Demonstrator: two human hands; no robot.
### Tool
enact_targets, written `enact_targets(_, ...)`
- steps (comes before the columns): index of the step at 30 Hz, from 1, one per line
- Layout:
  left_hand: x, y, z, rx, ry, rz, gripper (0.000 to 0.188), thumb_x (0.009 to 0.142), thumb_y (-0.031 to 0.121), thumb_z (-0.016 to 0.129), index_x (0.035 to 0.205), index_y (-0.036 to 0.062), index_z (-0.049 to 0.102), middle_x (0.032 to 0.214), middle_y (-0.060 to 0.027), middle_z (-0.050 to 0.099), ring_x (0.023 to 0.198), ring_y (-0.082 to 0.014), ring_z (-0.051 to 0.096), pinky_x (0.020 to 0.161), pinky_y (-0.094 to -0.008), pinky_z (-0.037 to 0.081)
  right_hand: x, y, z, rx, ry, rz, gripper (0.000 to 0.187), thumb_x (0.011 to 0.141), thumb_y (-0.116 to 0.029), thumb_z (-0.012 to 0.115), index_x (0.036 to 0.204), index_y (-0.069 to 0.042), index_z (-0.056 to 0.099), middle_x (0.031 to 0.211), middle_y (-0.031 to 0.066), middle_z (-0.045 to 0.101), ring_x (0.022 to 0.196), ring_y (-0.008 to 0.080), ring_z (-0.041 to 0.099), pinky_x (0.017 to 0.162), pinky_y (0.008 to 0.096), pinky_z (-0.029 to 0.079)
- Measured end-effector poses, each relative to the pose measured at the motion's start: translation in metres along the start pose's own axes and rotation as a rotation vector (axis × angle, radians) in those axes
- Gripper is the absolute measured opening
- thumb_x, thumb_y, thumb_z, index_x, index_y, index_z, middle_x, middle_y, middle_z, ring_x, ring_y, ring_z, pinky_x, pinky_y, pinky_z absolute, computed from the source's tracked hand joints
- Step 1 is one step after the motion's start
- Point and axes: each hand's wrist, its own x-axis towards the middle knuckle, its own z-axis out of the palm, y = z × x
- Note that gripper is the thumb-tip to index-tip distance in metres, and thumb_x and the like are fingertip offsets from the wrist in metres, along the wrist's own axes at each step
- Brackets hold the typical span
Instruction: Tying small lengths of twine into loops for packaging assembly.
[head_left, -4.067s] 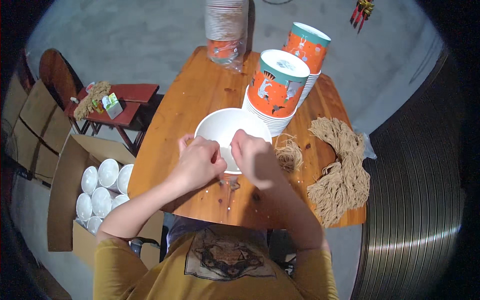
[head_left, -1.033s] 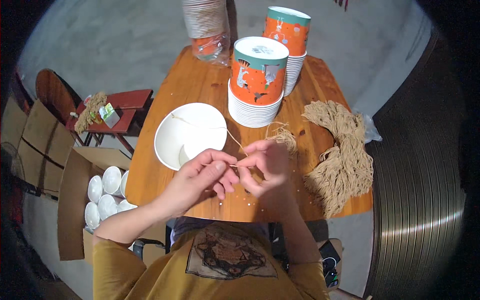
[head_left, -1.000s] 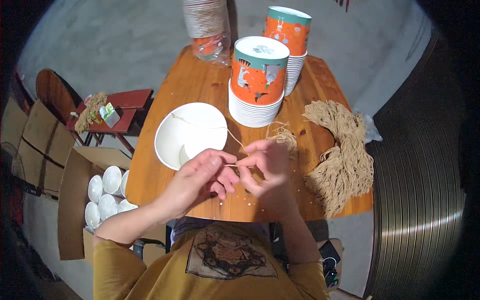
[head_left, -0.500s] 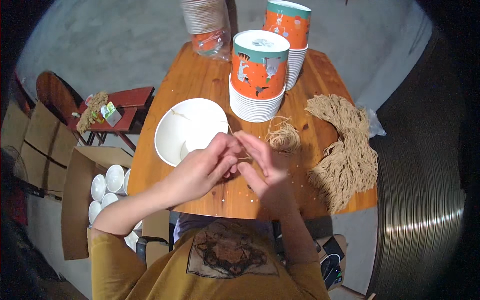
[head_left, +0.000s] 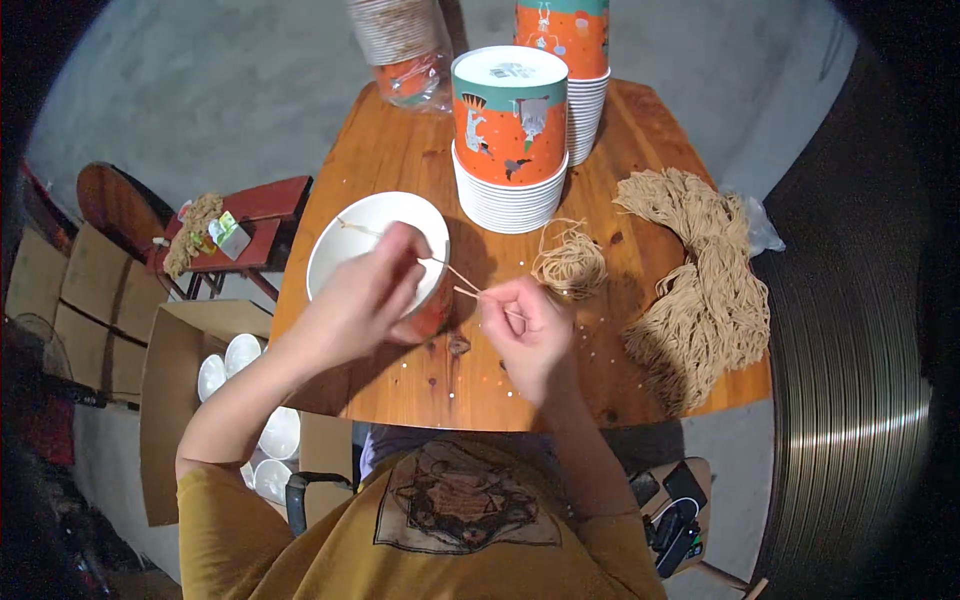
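Observation:
A thin tan paper cord [head_left: 455, 273] runs between my two hands over the table. My left hand [head_left: 368, 300] is closed on it in front of a paper bucket [head_left: 328, 238], whose white mouth faces me and whose orange outside shows low on the right. More cord crosses that mouth to a knot-like bit near the upper left rim. My right hand [head_left: 527, 330] pinches the cord to the right of the bucket, and a loose end pokes out beside the fingers. Just beyond my right hand lies a small tangle of cord [head_left: 570, 262].
Orange-and-green buckets [head_left: 512, 130] stand upside down in a stack behind, with another stack [head_left: 590, 100] farther back. A large cord bundle [head_left: 700, 290] covers the table's right side. A bagged stack [head_left: 405, 55] stands far left; a carton [head_left: 165, 430] of white cups sits below.
My hands, close together before, have drawn apart. The left moved left and up in front of the bucket, and cord now stretches between them. The whole view has shifted slightly.

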Motion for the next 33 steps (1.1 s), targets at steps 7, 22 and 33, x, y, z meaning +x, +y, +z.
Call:
enact_targets(7, -0.023, -0.016, -0.005, -0.155, -0.143, -0.359, 0.019, 0.097, 0.015, 0.052, 0.111, 0.003, 0.053, 0.081, -0.0053, 0.058, 0.074, -0.0112, 0.056, 0.07, -0.0279, 0.047, -0.011, 0.025, 0.025, -0.295, 0.079, -0.303, 0.016, 0.073, 0.0, 0.069, 0.082, -0.006, 0.056, 0.074, 0.0084, 0.06, 0.062, 0.0232, 0.062, 0.055, 0.0338, 0.05)
enact_targets(22, -0.021, -0.015, 0.001, -0.169, -0.153, -0.311, 0.021, 0.096, 0.016, 0.054, 0.111, 0.0019, 0.058, 0.081, -0.0073, 0.064, 0.071, -0.0117, 0.06, 0.067, -0.0284, 0.049, -0.009, 0.029, 0.034, -0.282, 0.065, -0.319, 0.018, 0.075, 0.0, 0.068, 0.082, -0.006, 0.053, 0.074, 0.0086, 0.059, 0.062, 0.0253, 0.062, 0.055, 0.0355, 0.051)
enact_targets(33, -0.021, -0.018, 0.002, -0.163, -0.147, -0.298, 0.021, 0.096, 0.015, 0.054, 0.113, 0.0028, 0.058, 0.079, -0.0084, 0.064, 0.071, -0.0136, 0.062, 0.067, -0.0298, 0.05, -0.004, 0.028, 0.041, -0.278, 0.098, -0.334, 0.014, 0.077, 0.0, 0.068, 0.08, -0.002, 0.055, 0.069, 0.0081, 0.059, 0.057, 0.0128, 0.06, 0.053, 0.0282, 0.05)
